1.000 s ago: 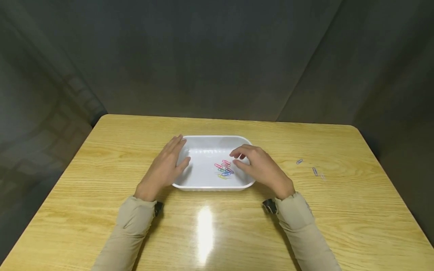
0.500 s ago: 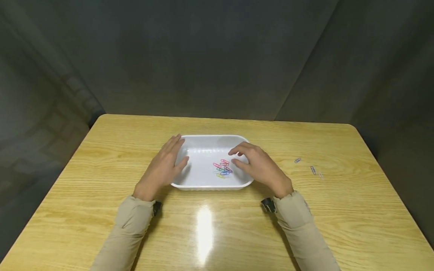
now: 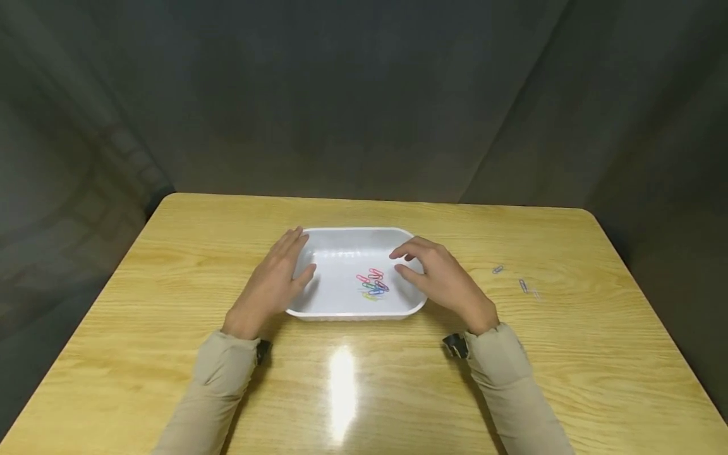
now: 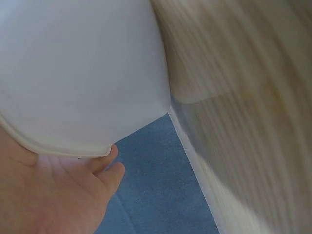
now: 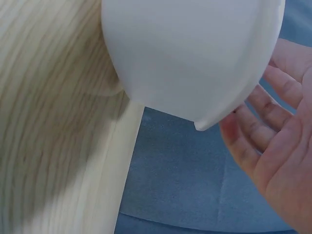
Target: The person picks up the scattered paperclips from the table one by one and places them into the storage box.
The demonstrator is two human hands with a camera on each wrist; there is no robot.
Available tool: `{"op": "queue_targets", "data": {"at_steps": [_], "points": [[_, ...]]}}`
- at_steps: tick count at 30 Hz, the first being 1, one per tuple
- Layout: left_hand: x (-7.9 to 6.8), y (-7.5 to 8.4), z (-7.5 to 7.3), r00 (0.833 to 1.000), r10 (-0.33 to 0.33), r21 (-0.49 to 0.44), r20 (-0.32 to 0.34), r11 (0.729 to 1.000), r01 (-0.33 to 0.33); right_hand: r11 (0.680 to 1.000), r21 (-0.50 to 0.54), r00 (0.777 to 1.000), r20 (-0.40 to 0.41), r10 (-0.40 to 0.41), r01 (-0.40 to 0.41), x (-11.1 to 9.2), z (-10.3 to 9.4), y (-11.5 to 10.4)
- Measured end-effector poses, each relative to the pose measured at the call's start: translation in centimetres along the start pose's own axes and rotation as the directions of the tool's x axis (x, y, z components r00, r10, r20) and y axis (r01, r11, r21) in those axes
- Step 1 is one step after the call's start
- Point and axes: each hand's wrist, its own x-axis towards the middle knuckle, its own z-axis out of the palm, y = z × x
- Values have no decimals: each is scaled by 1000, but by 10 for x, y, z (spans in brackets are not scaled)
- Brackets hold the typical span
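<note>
In the head view a white plastic tray (image 3: 335,272) sits on the table, with several coloured paper clips (image 3: 373,284) in a loose pile right of its middle. My left hand (image 3: 274,278) lies over the tray's left end, fingers straight along the rim and thumb reaching inward. In the left wrist view its palm is right at the rim. Over the right end is my right hand (image 3: 443,278), thumb and index finger apart, fingers loosely bent, nothing between them. The right wrist view shows the right fingers (image 5: 256,119) beside the tray's outer rim.
On the wooden table (image 3: 591,354), to the right of the tray, lie a blue paper clip (image 3: 498,270), a second blue clip (image 3: 523,286) and a pale clip (image 3: 537,294). Dark curtains (image 3: 341,101) hang behind the table.
My right hand has drawn slightly to the right, away from the paper clip pile. The left hand stays at the tray's left end, and the clips lie as before.
</note>
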Motion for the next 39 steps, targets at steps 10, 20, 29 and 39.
{"op": "queue_targets", "data": {"at_steps": [10,20,29,39], "points": [[3,2,3,1000,7,0,-3,1000,-7,999,11,998,-44,40,-39,-16,-13,13],[0,1,1,1000,9,-9,-12,1000,-9,995,-1,992,-75,101,-101,-43,-24,34],[0,1,4,1000,3,-32,3,999,-3,990,-55,987,-96,127,-133,-65,-34,56],[1,2,3,1000,5,-30,-6,1000,-5,985,-80,982,-116,146,-156,-83,-45,72]]}}
